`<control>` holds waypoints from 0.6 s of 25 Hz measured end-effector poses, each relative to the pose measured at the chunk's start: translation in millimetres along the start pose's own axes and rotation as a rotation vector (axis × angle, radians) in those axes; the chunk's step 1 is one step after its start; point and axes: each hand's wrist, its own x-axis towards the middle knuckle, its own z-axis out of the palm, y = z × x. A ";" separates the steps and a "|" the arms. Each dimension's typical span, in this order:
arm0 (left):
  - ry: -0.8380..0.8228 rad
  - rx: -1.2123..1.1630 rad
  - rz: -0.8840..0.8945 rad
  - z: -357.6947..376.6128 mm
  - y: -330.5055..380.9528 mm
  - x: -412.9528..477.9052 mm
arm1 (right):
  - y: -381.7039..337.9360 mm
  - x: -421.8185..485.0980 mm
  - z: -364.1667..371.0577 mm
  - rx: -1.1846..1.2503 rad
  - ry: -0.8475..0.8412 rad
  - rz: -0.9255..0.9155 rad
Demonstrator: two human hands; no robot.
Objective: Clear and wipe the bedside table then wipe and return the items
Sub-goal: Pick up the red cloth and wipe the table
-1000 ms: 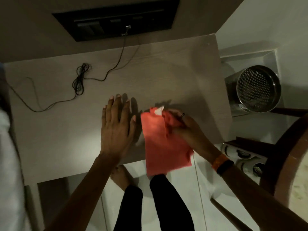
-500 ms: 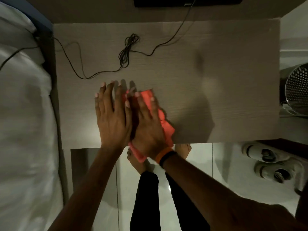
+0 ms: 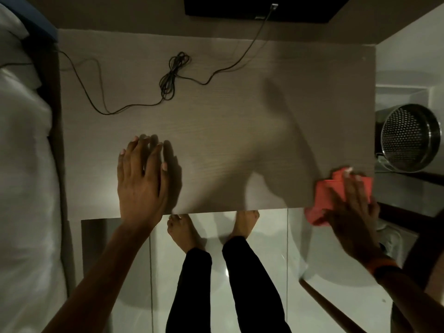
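Evidently, step in hand: wiping the cleared counter (image 3: 216, 121); judging by the bare top, clearing is done and returning items has not begun.
Cloth: a red cloth (image 3: 336, 195) lies at the near right corner of the counter, part of it hanging over the front edge.
Right hand: the right hand (image 3: 348, 207) presses flat on the cloth, fingers (image 3: 348, 186) stretched out and slightly spread, not curled into a grip; it pins the cloth to the top.
Left hand: the left hand (image 3: 140, 181) rests palm down on the bare counter near the front edge, fingers (image 3: 144, 155) extended and close together, holding nothing; it looks to be bracing.
Still on the top: a black cable (image 3: 173, 75) with a bundled loop lies toward the back left, running from a wall panel (image 3: 259, 7).
Surroundings: a bed (image 3: 21, 164) is to the left; a perforated metal bin (image 3: 408, 138) stands off the right edge.
Next move, as a judgement: the far part and the cable's area likely need passes, so the cable should be lifted or shifted first.
Risk: the cloth could slip off the corner.
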 end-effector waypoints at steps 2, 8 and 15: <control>0.000 -0.006 0.026 4.7 4.9 -4.1 | 11.3 -5.4 -12.0 0.095 -0.007 0.199; 0.058 -0.069 0.158 2.8 38.6 -31.7 | -68.0 37.1 -59.0 0.159 0.033 -0.438; -0.080 -0.062 0.228 13.5 71.6 -59.7 | -169.7 97.1 -36.8 0.005 0.099 -0.865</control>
